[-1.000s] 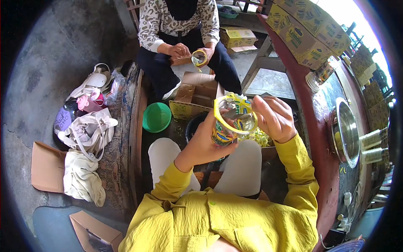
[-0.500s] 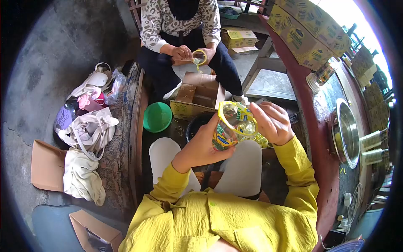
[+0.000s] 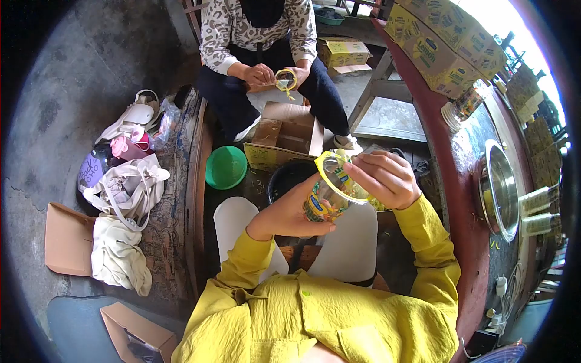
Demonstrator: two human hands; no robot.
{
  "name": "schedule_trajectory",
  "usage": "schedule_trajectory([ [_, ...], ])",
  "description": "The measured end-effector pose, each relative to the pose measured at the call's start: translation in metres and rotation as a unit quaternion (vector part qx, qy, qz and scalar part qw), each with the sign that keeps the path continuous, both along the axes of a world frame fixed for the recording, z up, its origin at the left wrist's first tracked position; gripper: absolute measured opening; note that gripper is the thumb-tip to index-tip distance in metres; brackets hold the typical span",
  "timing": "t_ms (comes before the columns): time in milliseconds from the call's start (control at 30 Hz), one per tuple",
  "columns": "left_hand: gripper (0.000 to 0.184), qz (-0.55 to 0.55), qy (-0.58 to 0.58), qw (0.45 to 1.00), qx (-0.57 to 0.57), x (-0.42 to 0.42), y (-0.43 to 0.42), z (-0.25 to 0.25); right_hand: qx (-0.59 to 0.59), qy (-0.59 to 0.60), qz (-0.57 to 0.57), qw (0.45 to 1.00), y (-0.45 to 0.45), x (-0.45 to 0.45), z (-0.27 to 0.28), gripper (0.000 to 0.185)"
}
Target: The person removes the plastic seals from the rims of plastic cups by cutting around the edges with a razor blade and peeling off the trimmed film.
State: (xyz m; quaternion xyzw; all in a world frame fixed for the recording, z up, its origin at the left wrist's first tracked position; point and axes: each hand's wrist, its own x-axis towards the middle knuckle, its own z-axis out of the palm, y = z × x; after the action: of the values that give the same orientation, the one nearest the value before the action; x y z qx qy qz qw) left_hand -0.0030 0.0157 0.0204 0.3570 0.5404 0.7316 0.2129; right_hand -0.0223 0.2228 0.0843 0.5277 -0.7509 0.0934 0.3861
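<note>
My left hand (image 3: pixel 284 209) is wrapped round a clear plastic cup (image 3: pixel 324 202) with a colourful print, tilted so its mouth faces up and to the right. A yellow strip (image 3: pixel 323 162) runs round the cup's rim and stands out at its far left. At the rim's right side, the thumb and fingers of my right hand (image 3: pixel 387 178) are pinched together on the yellow edging; the fingers partly hide that spot. Below the cup, a dark basin (image 3: pixel 279 184) shows between my knees.
Opposite me a seated person's hands (image 3: pixel 260 75) hold a similar yellow-rimmed cup (image 3: pixel 285 80) over an open carton (image 3: pixel 260 156). A green basin (image 3: pixel 226 168) stands to the left. Printed cartons (image 3: pixel 423 51), a steel bowl (image 3: pixel 512 199) and stacked cups (image 3: pixel 466 106) line the right bench.
The cup has turned in my left hand, so its mouth faces more toward the right. My right fingers have closed in from above onto the rim, lower and farther left.
</note>
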Motion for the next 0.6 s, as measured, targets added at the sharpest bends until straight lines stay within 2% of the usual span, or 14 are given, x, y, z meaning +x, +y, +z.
schedule_trajectory([
  [167, 0.063, -0.037, -0.093, 0.995, 0.029, -0.002, 0.000, 0.000, -0.049, -0.019, -0.001, 0.999, 0.002, -0.003, -0.002, 0.025],
  [300, 0.062, -0.050, -0.116, 0.992, 0.025, -0.004, 0.001, -0.001, -0.201, -0.028, -0.013, 0.979, -0.002, -0.007, -0.006, 0.027],
  [467, 0.064, -0.031, -0.114, 0.993, 0.020, -0.005, 0.001, -0.001, -0.288, -0.134, -0.153, 0.936, 0.022, -0.034, -0.038, 0.020],
  [600, 0.065, 0.011, -0.024, 1.000, -0.013, -0.009, -0.001, -0.010, -0.280, -0.306, -0.247, 0.876, 0.067, -0.071, -0.105, 0.022],
])
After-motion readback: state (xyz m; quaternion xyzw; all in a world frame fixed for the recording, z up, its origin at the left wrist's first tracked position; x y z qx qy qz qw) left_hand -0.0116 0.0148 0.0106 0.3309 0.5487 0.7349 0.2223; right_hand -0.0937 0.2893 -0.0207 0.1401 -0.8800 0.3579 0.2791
